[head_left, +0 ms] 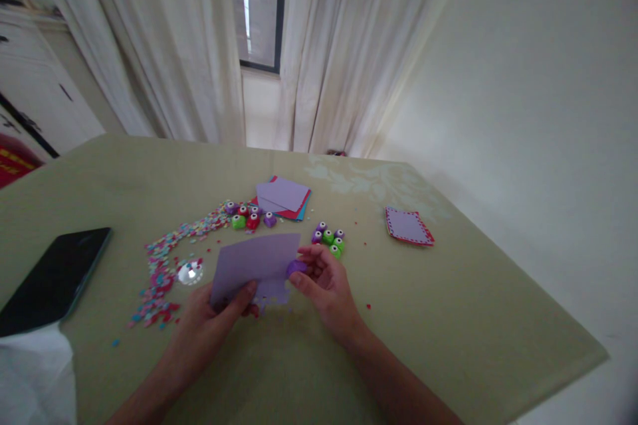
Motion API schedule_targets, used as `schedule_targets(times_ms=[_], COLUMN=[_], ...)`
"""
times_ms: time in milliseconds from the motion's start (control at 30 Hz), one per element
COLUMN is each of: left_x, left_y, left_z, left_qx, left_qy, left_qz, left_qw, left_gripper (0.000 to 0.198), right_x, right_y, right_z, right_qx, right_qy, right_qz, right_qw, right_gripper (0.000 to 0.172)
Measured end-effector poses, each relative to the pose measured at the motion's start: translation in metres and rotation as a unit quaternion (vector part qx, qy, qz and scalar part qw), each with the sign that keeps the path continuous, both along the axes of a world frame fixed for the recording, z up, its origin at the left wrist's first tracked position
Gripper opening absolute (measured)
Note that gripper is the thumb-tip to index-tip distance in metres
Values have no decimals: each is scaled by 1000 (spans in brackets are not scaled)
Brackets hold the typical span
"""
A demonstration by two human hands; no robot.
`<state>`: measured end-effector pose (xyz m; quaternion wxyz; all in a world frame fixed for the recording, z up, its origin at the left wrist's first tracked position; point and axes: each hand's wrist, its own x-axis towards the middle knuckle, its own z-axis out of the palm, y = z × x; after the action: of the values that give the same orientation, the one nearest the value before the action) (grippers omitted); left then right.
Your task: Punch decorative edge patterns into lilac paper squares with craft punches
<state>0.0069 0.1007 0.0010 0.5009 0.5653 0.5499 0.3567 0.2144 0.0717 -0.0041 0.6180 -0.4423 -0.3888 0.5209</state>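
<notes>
Between the thumb and fingers of my left hand point(219, 315) is a sheet of purple paper point(256, 262), tilted up off the table. My right hand point(326, 285) pinches a small purple craft punch point(297, 268) at the right edge of that sheet. Whether the paper sits inside the punch slot is too small to tell. Below the sheet, some purple paper with cut shapes point(274, 291) shows near my left fingertips. Just beyond my right hand stand several green and purple punches point(327, 236).
Another group of punches point(253, 220) stands beside a stack of coloured paper point(284, 194). A band of confetti point(162, 259) curves around a clear round piece point(190, 273). A black tablet point(54, 275) and white tissue point(37, 375) lie left; edge-punched cards point(409, 226) lie right.
</notes>
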Motion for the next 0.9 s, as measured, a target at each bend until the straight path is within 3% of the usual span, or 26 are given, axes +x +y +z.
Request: schedule_targets(times_ms=[500,700,900], left_x=[0,0,-2], left_y=[0,2,-1], left_z=[-7,-11,-17], left_qx=[-23,-18,-25], left_qy=[-6,6,10], left_qz=[-38,-57,-75], left_qw=[999,998,997], left_gripper=[39,44,44], right_x=[11,8,7], right_y=[6,5,5], right_z=[-3,1,-4], right_qx=[-99,-118,-150], right_qy=[-30,-33,2], right_qz=[79,133,139], right_qw=[991,983,979], right_gripper=[53,45,45])
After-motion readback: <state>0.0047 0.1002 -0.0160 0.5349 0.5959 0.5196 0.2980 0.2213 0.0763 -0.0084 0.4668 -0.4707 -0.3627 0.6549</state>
